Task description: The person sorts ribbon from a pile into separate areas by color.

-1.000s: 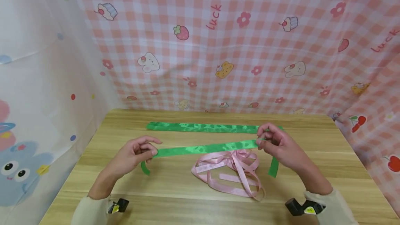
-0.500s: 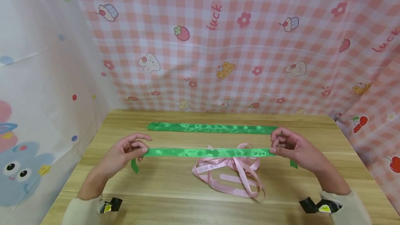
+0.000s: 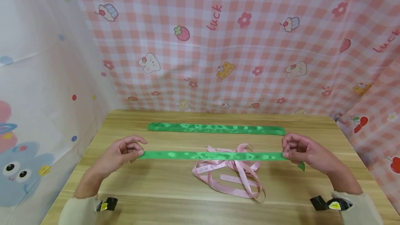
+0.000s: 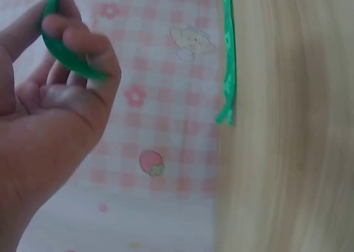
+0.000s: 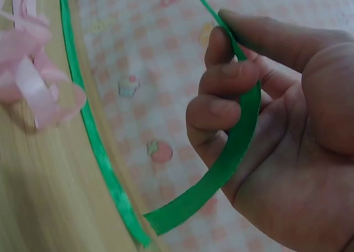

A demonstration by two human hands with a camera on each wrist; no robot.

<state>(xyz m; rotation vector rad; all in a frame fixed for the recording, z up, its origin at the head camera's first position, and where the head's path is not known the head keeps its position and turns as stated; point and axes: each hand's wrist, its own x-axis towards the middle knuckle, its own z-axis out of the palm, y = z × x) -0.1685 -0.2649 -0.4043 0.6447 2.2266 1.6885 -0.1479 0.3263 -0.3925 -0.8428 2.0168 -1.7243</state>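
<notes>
A shiny green ribbon (image 3: 212, 156) is stretched straight and level between both hands, above the table. My left hand (image 3: 120, 153) pinches it near one end between thumb and fingers; a short tail (image 4: 69, 58) curls inside that palm in the left wrist view. On the other side my right hand (image 3: 307, 152) pinches the ribbon, and its loose tail (image 5: 221, 166) hangs curved past the palm in the right wrist view. Behind it a second green ribbon (image 3: 215, 128) lies straight along the table. Partly covered by the held ribbon is a loose pink ribbon heap (image 3: 231, 186).
The wooden table (image 3: 156, 197) has rounded back corners. A pink checked cloth (image 3: 193, 55) hangs behind it, and a white printed cloth (image 3: 47, 61) hangs on the left. Black wrist cameras (image 3: 107, 204) are strapped over both sleeves.
Both hands have moved apart, left hand leftward and right hand rightward. More green ribbon spans between them, it has levelled, and the hanging tails are shorter.
</notes>
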